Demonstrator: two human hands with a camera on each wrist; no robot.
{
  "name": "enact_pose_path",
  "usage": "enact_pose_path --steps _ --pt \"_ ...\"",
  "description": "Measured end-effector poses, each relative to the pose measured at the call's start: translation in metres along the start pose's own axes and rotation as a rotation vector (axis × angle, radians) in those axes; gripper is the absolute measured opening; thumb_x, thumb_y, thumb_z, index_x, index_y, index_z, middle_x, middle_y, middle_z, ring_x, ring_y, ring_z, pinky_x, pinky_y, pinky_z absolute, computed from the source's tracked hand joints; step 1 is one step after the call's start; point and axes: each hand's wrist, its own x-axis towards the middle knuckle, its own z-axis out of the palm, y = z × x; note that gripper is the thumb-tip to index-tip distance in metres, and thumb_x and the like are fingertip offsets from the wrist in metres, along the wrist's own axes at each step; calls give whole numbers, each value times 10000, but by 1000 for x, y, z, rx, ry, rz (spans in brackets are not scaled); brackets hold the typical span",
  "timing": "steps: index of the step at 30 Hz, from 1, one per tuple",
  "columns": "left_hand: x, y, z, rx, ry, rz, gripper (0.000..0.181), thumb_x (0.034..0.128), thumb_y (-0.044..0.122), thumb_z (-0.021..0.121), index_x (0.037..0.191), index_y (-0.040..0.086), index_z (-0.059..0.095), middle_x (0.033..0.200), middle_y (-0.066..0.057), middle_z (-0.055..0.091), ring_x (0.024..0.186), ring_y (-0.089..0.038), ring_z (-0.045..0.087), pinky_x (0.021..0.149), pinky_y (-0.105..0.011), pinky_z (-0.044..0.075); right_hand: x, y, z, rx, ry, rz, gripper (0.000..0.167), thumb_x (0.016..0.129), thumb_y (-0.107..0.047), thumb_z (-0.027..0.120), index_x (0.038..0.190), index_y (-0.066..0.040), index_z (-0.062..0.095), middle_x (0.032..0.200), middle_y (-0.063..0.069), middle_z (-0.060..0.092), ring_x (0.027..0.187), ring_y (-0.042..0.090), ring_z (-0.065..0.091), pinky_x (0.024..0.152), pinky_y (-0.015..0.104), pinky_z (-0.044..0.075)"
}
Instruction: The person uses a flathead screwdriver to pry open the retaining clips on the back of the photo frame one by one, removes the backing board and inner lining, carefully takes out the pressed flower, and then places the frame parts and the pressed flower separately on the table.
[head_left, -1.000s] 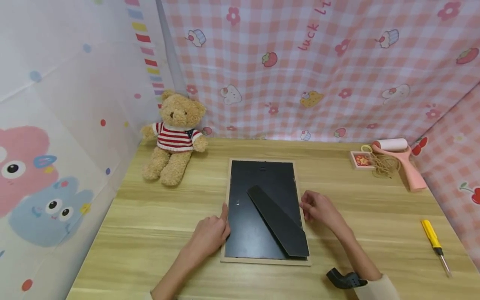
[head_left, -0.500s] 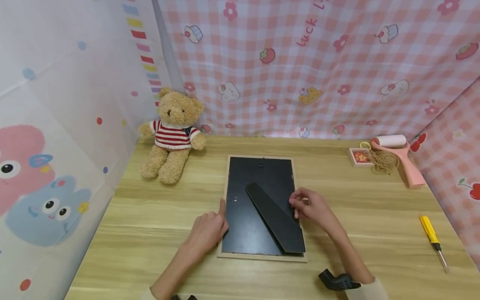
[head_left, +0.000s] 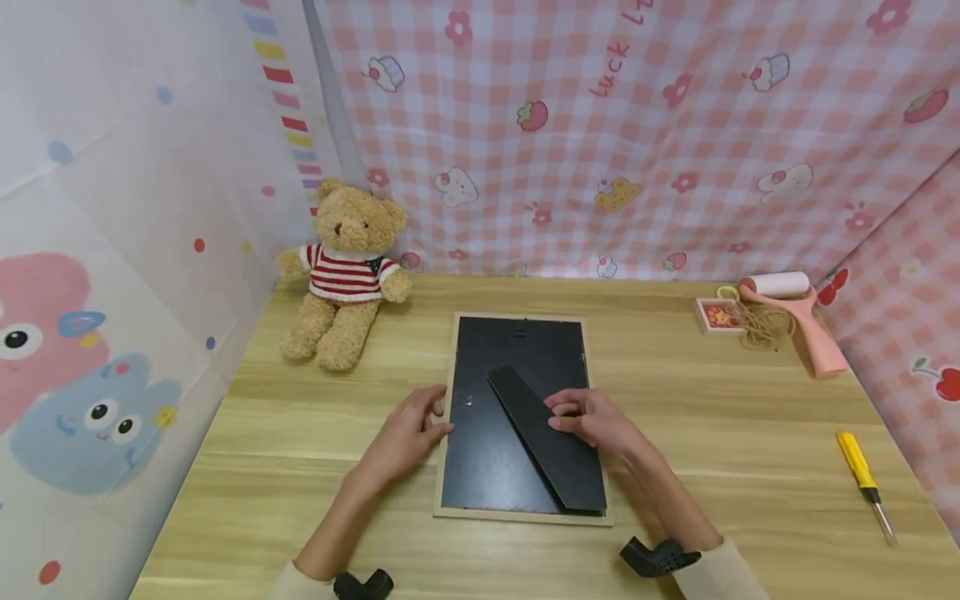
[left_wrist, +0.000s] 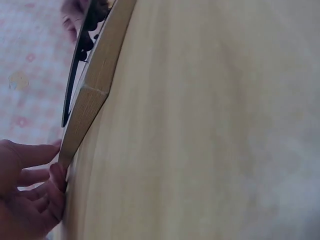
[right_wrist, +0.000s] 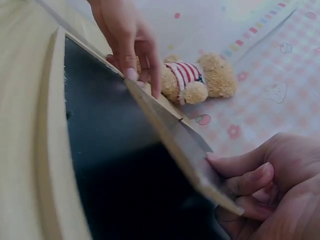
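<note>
The right hand (head_left: 594, 420) is the nearer one to the black stand (head_left: 534, 429) of the picture frame (head_left: 517, 517), which lies on the counter (head_left: 307, 425) with its dark back (head_left: 483, 467) upward. The stand is just to the left of the fingertips, and its long axis goes obliquely, from near the middle of the back down to the near right corner. So the hand comes to it from its long right side, not from an end. It pinches this edge between thumb and fingers; in the right wrist view the stand is tilted like a flap, with a gap to the back below it. The left hand (head_left: 405, 433) holds the left rim of the frame with thumb and bent fingers (how firmly, the left wrist view is too soft to let me judge).

Compared with half a second ago, the right hand has moved inward, from the right rim onto the stand. The left forefinger, which was straight along the rim, is now bent. The stand keeps about the same slant.
</note>
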Motion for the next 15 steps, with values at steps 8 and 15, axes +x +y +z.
enact_pose_path --steps 8,15 --pt "1 -2 -4 -191 8 -72 528 955 -33 805 1436 -53 589 1295 -207 657 852 -106 600 771 -245 509 -1 3 6 6 26 -23 436 1066 -54 665 1434 163 579 1307 292 715 496 41 377 494 198 354" --pt "3 -3 -4 -174 -5 -73 429 943 -53 810 1332 -32 632 1239 -190 637 827 -101 597 794 -250 505 -2 2 6 23 27 -22 429 1070 -43 651 1433 169 571 1288 291 708 498 48 369 501 205 336"
